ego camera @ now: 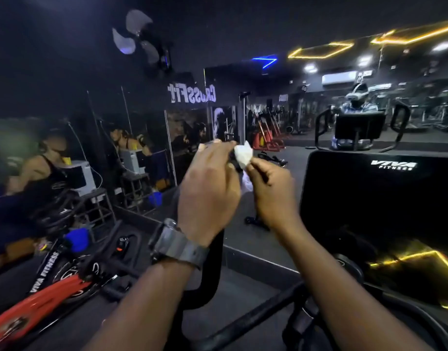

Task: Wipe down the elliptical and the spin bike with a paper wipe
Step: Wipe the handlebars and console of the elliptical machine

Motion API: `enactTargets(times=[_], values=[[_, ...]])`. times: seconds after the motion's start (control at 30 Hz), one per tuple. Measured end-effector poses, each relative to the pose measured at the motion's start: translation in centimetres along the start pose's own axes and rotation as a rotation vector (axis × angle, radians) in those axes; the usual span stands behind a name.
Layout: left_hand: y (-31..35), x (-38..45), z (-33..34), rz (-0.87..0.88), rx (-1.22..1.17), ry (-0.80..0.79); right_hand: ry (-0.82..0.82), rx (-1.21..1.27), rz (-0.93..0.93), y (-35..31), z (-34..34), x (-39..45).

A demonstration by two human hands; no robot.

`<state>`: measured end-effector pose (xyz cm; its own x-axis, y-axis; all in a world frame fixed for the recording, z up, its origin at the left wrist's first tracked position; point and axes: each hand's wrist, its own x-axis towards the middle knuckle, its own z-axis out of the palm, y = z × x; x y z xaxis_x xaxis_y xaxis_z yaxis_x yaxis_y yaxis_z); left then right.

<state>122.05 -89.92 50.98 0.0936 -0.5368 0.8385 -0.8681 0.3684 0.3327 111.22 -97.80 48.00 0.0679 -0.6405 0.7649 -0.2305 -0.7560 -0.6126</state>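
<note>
Dim mirrored gym (131, 138) surrounding you. Your left hand (209, 183) curling around elliptical handle (207, 272), upright. Your right hand (271, 188) pinching crumpled paper wipe (243, 155), pointing up, just beside left fingertips.

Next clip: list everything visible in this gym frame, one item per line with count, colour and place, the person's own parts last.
paper wipe: one, white, crumpled, held between both hands at centre.
elliptical console: one, black with white lettering, right side.
elliptical handlebar: one, black, curving up under the left wrist.
spin bike: one, red and black, lower left.
fan: one, pale blades, high on the wall at upper left.
mirror wall: spans the background, reflecting the gym.
ceiling light strips: several, yellow, upper right; one blue beside them.
wristwatch: one, dark grey, on the left wrist.
left hand: one, gripping the handlebar top beside the wipe.
right hand: one, pinching the wipe.
</note>
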Motion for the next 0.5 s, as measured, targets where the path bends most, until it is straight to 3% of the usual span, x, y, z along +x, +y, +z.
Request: enactTargets(times=[0.13, 0.27, 0.5], values=[[-4.3, 0.5, -1.0, -0.183, 0.024, -0.068, 0.046, -0.135, -0.151, -1.8, 4.4, -1.8], [-7.0, -0.9, -0.8, -0.209, -0.105, -0.127, 0.051, -0.372, -0.327, -0.5, 3.7, -2.9], [-10.8, -0.6, -1.0, -0.179, -0.303, -0.146, 0.024, -0.563, -0.483, 0.5, 4.7, -2.9]])
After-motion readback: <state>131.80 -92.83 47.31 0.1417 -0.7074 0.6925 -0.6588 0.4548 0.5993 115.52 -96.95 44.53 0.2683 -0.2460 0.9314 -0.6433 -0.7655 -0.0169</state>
